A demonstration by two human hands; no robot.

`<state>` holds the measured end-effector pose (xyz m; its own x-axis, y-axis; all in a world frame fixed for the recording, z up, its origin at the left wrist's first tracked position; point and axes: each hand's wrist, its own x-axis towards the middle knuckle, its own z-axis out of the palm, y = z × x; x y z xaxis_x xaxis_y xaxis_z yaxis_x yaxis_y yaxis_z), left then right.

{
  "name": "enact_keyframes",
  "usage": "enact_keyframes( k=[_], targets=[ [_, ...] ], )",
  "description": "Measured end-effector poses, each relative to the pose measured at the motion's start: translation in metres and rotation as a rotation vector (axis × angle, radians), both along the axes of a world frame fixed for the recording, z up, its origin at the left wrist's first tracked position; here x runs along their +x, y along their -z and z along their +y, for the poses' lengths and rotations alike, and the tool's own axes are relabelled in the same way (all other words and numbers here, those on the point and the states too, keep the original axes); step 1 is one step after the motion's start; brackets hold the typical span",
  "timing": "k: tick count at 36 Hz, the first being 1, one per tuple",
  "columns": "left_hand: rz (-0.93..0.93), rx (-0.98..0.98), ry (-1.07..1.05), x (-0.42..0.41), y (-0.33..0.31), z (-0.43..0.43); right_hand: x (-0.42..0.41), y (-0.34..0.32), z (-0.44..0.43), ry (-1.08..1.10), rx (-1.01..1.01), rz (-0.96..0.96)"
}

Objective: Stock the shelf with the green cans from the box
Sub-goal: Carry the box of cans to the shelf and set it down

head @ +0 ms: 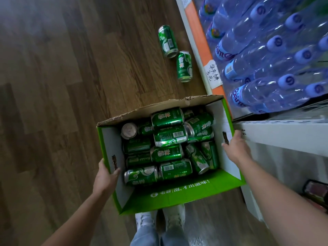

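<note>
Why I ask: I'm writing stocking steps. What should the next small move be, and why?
Probably set the box down on the floor beside the shelf. The left hand and right hand both hold its side walls, so neither is free to lift a can. The green cans lie jumbled inside, and two loose cans lie on the floor ahead.

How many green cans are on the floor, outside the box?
2. The far can lies on the floor beside the shelf; the near can lies right next to it, closer to the box. Others could be hidden behind the box.
</note>
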<state>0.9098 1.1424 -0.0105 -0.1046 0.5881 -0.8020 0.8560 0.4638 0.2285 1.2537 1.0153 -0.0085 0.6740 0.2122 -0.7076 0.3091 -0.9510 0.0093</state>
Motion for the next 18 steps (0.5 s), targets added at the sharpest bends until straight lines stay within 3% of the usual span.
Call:
enact_keyframes(
  k=[4, 9, 18],
  targets=[
    [-0.002, 0.033, 0.049, 0.004, -0.023, -0.010, -0.017, -0.024, 0.003, -0.047, 0.013, -0.003],
    [0.079, 0.095, 0.363, 0.008, -0.059, -0.012, -0.038, -0.057, 0.003, -0.303, -0.035, 0.046],
    [0.090, 0.097, 0.569, 0.026, -0.145, -0.013, -0.078, -0.135, 0.001, -0.514, -0.054, 0.134]
  ],
)
